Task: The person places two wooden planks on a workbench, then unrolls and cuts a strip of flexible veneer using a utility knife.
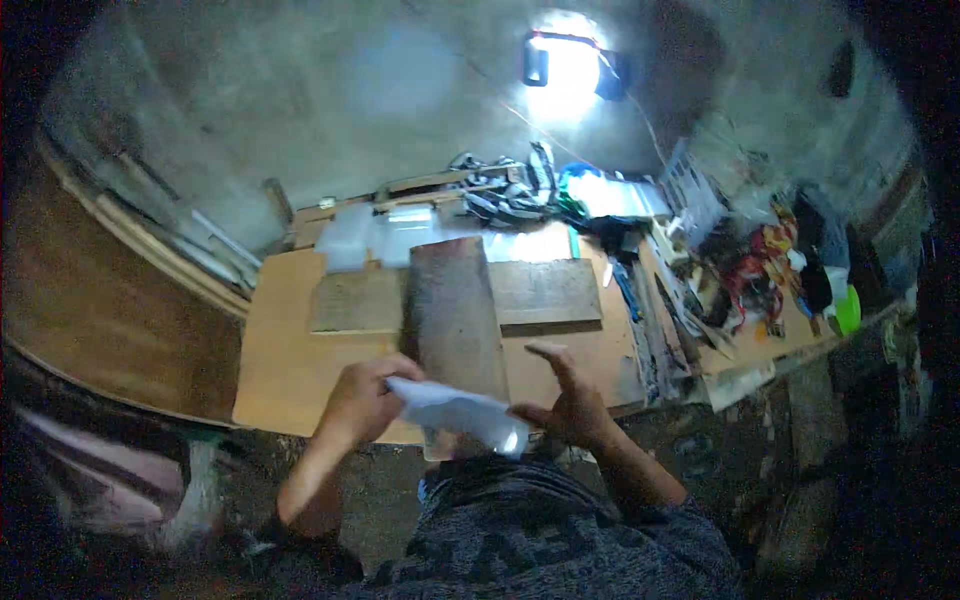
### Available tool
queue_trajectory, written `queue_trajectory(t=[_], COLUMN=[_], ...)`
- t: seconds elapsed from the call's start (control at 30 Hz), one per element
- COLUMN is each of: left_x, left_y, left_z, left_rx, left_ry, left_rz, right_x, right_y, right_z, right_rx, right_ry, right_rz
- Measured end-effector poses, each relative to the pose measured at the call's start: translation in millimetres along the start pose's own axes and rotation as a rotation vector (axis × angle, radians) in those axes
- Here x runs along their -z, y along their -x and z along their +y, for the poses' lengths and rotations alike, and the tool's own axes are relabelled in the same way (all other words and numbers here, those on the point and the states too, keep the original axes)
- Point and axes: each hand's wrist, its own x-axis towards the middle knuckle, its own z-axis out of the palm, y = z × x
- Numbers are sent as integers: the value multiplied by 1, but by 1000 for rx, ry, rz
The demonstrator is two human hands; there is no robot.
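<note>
Head view: the left hand (362, 398) pinches one end of a white sheet (455, 410), held low between the hands; the right hand (575, 402) is spread wide, its thumb by the other end, though I cannot tell if it touches. With one sure grip, the sheet could slip or crease, or its loose end catch on the board (455, 310) just beyond. That board lies across a plank (545, 290), standing between the hands and the plastic (345, 240) farther out; red clutter (765, 265) sits well right of the right hand

Mottled dark-grey shirt (480, 510), large black lettering (572, 543); bare forearms (645, 472).
</note>
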Motion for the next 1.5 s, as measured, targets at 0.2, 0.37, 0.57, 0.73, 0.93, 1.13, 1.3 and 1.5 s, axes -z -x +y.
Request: queue_trajectory(t=[0.2,0.37,0.57,0.73,0.93,1.13,1.3,1.5], left_x=[1,16,1,-25,-18,-18,-10,-27], left_y=[-33,-32,-32,-25,-19,-17,-14,-9], left_z=[44,49,19,23,17,9,7,3], left_rx=[-296,-285,-286,-106,-33,-44,109,-154], left_ry=[-192,-250,629,850,874,914,859,1113], left_rz=[-104,-94,77,100,122,91,120,241], right_x=[-20,-20,-10,-27,-46,-42,-43,-35], right_y=[-28,-46,-64,-70,-67,-72,-76,-74], right_z=[-37,-54,-61,-51,-56,-69,-68,-84], right_rx=[266,141,-72,46,173,82,168,159], right_ry=[-28,41,-356,-308,-223,-400,-355,-409], right_rz=[-46,90,72,103,161,117,209,148])
